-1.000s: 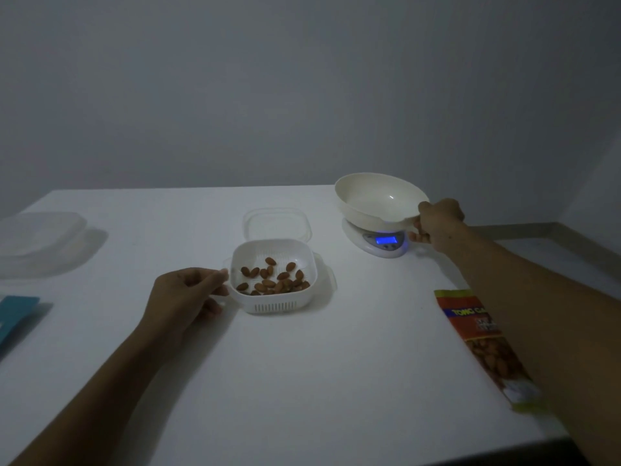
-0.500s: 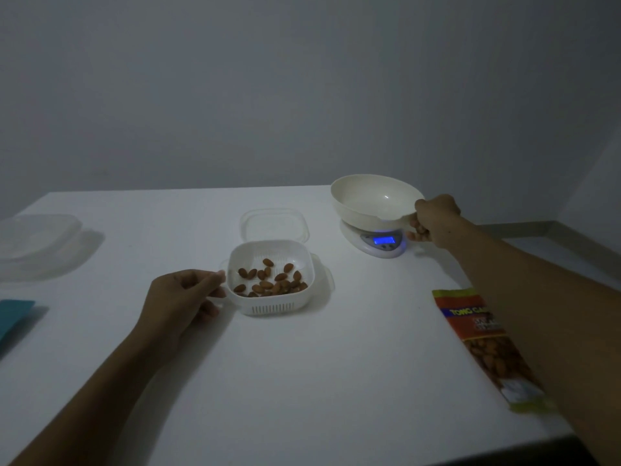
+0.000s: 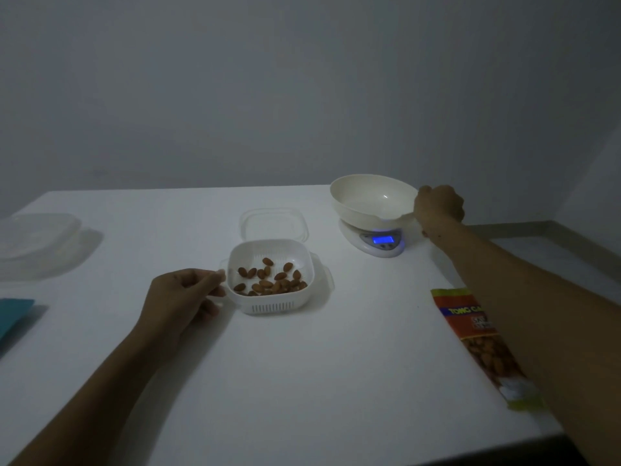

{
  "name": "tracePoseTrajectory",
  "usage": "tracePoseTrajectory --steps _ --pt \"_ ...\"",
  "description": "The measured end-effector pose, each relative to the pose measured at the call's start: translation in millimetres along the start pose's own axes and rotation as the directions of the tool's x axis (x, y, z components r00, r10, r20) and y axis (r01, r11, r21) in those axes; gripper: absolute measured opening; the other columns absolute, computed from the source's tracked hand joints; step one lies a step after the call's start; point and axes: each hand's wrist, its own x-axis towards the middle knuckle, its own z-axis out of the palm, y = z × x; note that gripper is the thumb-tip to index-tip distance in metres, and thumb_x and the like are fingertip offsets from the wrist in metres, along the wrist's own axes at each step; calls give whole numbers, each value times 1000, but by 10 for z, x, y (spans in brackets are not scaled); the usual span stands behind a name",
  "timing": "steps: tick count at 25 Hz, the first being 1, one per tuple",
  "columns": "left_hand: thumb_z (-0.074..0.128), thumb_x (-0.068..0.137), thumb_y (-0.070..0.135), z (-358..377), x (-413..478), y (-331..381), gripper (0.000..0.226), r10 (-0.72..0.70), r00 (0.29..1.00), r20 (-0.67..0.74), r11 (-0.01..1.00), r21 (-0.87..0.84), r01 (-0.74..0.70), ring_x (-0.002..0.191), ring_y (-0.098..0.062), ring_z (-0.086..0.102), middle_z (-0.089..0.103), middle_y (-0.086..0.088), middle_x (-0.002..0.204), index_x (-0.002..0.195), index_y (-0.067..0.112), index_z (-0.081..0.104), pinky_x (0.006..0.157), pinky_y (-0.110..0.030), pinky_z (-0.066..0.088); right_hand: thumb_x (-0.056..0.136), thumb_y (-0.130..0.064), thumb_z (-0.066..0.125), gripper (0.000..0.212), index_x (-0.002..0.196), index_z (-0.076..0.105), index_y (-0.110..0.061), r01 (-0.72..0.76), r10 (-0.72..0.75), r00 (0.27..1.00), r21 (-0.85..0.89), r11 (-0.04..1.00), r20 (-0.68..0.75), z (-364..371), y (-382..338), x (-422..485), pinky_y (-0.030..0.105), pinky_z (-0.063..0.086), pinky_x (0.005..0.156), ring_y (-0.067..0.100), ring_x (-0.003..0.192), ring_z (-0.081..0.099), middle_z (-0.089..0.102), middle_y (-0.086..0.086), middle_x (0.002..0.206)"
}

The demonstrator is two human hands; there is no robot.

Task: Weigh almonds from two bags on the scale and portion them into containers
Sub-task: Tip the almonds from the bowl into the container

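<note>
- Left hand (image 3: 183,299): fingers closed on the left rim of the white square slotted plastic container (image 3: 271,275), set mid-desk inside a clear outer tub.
- Brown almonds (image 3: 270,280): one loose portion lying in that container; none visible in the scale bowl.
- Right hand (image 3: 438,205): clenched on the right rim of the cream round plastic bowl (image 3: 373,200), seated on the white oval digital scale (image 3: 373,238) with blue display lit; reading too small to tell.
- Orange printed almond bag (image 3: 484,344): flat near the right desk edge, partly under the right forearm. Teal object (image 3: 13,316) at the left edge possibly the second bag; cannot tell.
- Clear lid (image 3: 274,223) just behind the container; further clear plastic container (image 3: 37,243) well apart at far left on the white desk (image 3: 302,381).
- Step judged in hand: first portion transferred, empty bowl returned to the scale.
- Next move calls for: releasing the bowl, confirming a zeroed display, then taking up a bag and pouring slowly to target weight.
</note>
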Motion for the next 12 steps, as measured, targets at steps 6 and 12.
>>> tracePoseTrajectory --steps 6,12 --pt "67 86 23 -3 -19 22 22 7 1000 12 1000 4 -7 43 -12 57 71 -7 61 75 5 73 50 -28 47 97 -20 39 25 110 57 -8 691 -688 714 -25 722 -130 197 -519 -652 36 43 76 35 96 59 63 14 112" --pt "65 87 23 -10 -17 25 22 25 999 34 999 24 -26 44 -10 59 73 -5 65 79 5 73 48 -25 48 91 -11 49 17 76 53 -6 702 -576 689 -203 683 440 972 -615 -866 32 46 64 30 75 57 58 12 82"
